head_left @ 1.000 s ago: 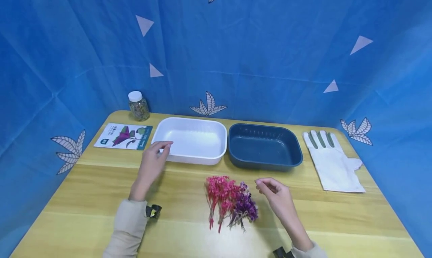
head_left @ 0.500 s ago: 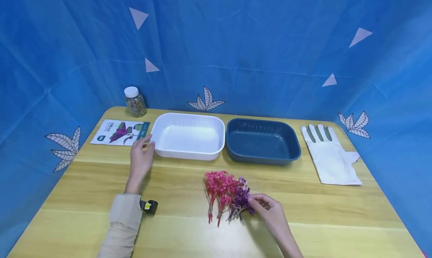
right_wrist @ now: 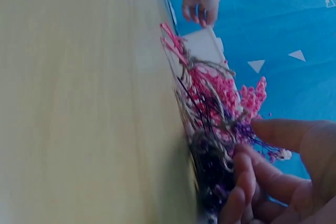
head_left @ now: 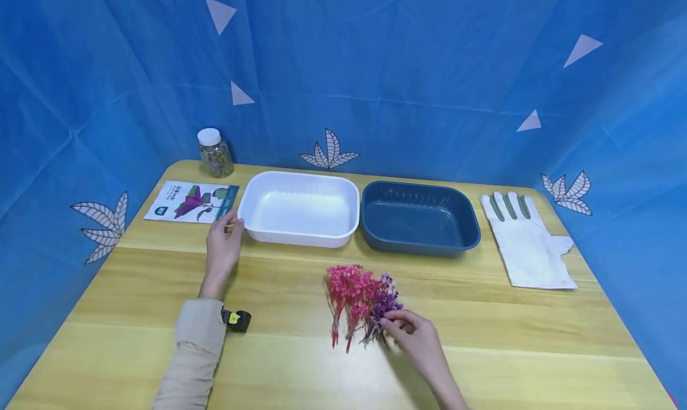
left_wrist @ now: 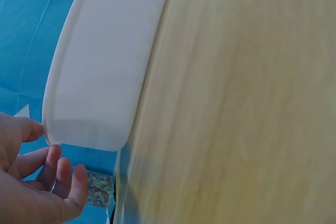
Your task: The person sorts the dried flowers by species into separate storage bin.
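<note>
And here's the right hand (head_left: 413, 338), lower middle of the head view, thumb and forefinger pinching the purple dried-flower bunch (head_left: 382, 300) low down, near its stems. The bunch lies on the wooden table (head_left: 290, 362), blooms toward the top of the frame, stems toward the bottom. Tight against its left side, the pink dried-flower bunches (head_left: 349, 285) lie with their red stems pointing down the frame; the right wrist view picks out twine (right_wrist: 212, 66) tied around the stems.

Over to the left hand (head_left: 222, 249), left of centre: thumb and forefinger pinch the rim of the white plastic tray (head_left: 297, 239) at its near left corner, the other fingers bent below, as the left wrist view shows. The tray sits level, upper middle of the frame, and just beside it on the right stands the dark blue tray (head_left: 421, 249).

Out at the right of the frame, a white work glove (head_left: 528, 255) with green-striped fingers lies flat, fingers toward the top. Upper left, a printed packet (head_left: 185, 202) lies just left of the white tray, and beyond it a clear jar (head_left: 216, 160) stands upright under its white lid. A blue curtain (head_left: 429, 70) fills the top of the frame.
</note>
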`<control>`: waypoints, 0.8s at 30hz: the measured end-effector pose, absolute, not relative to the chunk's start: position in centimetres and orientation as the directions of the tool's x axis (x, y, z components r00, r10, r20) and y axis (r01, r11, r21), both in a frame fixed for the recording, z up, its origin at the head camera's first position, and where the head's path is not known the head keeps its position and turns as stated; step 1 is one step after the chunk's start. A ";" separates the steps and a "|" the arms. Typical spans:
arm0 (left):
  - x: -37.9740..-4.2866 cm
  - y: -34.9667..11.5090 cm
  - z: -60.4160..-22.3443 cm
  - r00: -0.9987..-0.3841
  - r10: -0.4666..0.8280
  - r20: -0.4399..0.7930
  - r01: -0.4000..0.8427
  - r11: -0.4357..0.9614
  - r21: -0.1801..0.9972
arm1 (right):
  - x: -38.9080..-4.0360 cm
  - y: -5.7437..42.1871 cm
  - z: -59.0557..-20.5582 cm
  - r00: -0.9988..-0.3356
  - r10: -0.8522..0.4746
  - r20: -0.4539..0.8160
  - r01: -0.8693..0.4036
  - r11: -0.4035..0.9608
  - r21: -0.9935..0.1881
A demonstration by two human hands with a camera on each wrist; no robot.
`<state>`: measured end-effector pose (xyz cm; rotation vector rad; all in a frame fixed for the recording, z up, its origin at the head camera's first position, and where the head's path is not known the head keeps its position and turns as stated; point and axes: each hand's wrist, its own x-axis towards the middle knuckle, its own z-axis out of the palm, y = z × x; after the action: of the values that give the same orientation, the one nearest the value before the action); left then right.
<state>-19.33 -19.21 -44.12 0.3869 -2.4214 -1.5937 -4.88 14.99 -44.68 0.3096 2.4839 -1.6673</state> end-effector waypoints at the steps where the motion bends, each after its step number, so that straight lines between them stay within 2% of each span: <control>1: -19.4 -19.2 -44.2 -0.943 -0.331 0.026 -0.105 0.372 0.922 | -4.9 14.9 -44.8 -0.972 0.095 -0.215 0.235 0.385 -0.893; 7: -19.6 -19.5 -44.3 -0.946 -0.324 -0.026 -0.142 0.340 0.930 | -4.8 14.5 -45.2 -0.982 0.105 -0.155 0.186 0.464 -0.866; 15: -19.7 -20.0 -44.7 -0.947 -0.311 -0.084 -0.174 0.272 0.946 | -4.9 14.0 -45.3 -0.987 0.110 -0.119 0.158 0.500 -0.852; 24: -19.9 -20.3 -45.0 -0.950 -0.288 -0.119 -0.194 0.247 0.949 | -4.9 14.1 -45.4 -0.963 0.116 -0.242 0.268 0.414 -0.870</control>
<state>-19.87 -20.30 -45.00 0.4677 -2.4171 -1.8210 -4.93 14.07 -45.40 0.3449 2.5180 -1.5905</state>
